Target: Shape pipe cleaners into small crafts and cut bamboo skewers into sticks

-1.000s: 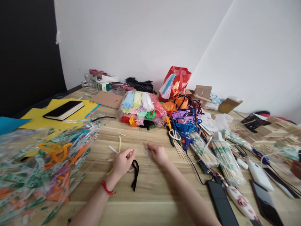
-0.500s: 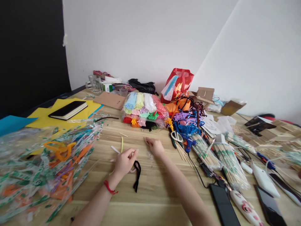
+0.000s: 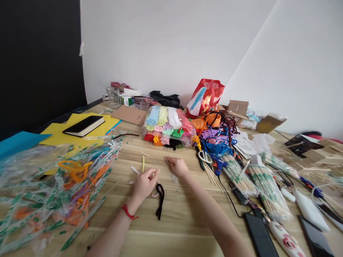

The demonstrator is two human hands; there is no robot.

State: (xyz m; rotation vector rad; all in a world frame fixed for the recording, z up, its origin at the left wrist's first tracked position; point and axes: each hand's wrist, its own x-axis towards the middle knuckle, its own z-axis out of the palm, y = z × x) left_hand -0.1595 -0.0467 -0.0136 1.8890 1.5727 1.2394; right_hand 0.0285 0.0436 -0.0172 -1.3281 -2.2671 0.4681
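Observation:
My left hand (image 3: 144, 184), with a red string at its wrist, rests on the wooden table (image 3: 182, 228) with fingers curled, pinching a thin pale strip; a pink piece shows under it. A black pipe cleaner (image 3: 160, 200) lies bent just right of that hand. My right hand (image 3: 177, 167) lies farther out, fingers down on the table, next to a small clear packet (image 3: 174, 177). What its fingers hold, if anything, is hidden. A yellow stick (image 3: 143, 164) and a white stick (image 3: 134, 170) lie beyond my left hand.
Clear bags of orange and purple pieces (image 3: 50, 189) fill the left. A black notebook (image 3: 83, 125) lies on yellow paper. A bag of coloured pipe cleaners (image 3: 167, 126), scissors (image 3: 205, 157), skewer bundles (image 3: 257, 178), a red bag (image 3: 206, 96) and phones (image 3: 259, 235) crowd the right.
The view has shifted, so everything sits a little right and lower. My right hand drew slightly toward the table's middle. My left hand keeps its pinch by the black pipe cleaner.

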